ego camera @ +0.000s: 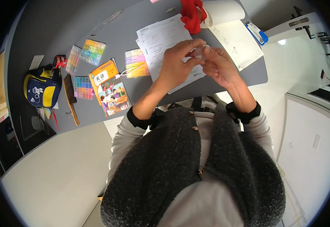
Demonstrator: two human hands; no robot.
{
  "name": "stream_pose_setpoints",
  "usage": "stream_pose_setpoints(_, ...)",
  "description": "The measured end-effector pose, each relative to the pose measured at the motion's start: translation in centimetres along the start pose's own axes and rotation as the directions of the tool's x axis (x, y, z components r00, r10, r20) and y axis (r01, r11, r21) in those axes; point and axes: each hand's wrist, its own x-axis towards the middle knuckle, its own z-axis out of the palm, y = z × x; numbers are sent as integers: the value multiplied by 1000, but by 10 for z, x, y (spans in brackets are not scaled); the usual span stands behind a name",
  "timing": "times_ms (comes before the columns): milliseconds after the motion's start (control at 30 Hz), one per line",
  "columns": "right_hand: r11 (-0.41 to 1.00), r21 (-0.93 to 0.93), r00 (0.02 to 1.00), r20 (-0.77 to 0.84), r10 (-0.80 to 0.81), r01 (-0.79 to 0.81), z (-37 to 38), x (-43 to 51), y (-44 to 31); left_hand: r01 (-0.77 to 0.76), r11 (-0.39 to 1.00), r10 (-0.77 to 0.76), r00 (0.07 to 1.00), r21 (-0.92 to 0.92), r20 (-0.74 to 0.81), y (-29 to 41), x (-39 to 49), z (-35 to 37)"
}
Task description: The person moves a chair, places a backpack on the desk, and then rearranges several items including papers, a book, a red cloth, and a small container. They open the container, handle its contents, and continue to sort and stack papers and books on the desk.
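Observation:
A small clear plastic piece [199, 51] is held between both hands above the desk; its exact kind is hard to make out. My left hand [179, 59] pinches it from the left with thumb and forefinger. From the other side, the thumb and fingers of my right hand [219, 63] grip it too. Beneath the hands lie printed paper sheets [159, 39]. Left of them sits a flat compartment case [135, 58] of yellow, pink and purple pieces, a white-tipped stick lying across it. An orange English textbook [111, 88] rests farther left.
A red cloth [192, 17] and an open notepad [236, 42] lie at the far right, near a blue stapler-like object [257, 34]. More colored cases [93, 52] stand left, with a wooden-handled brush [70, 96] and a navy-yellow backpack-shaped pouch [41, 88]. The desk's right edge [266, 71] is rounded.

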Motion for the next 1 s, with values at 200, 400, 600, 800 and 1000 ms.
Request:
stream_pose_setpoints(200, 994, 53, 995, 1, -101, 101, 3, -10, -5, -208, 971, 226, 960, 116, -164, 8, 4, 18)
stream_pose_setpoints(400, 987, 158, 999, -50, 3, 5, 0, -17, -9, -252, 944, 261, 965, 212, -16, 18, 4, 12)
stream_pose_setpoints(600, 969, 239, 988, -125, 94, -62, 4, -25, -10, -263, 932, 253, 965, 249, 71, 24, 9, 8)
stream_pose_setpoints(800, 971, 225, 977, -178, 121, -79, 7, -32, -8, -229, 934, 189, 968, 273, 168, 26, 11, 8)
stream_pose_setpoints(1000, 978, 207, 943, -318, 94, -27, 15, -36, -6, -250, 929, 200, 960, 275, 196, 24, 13, 12)
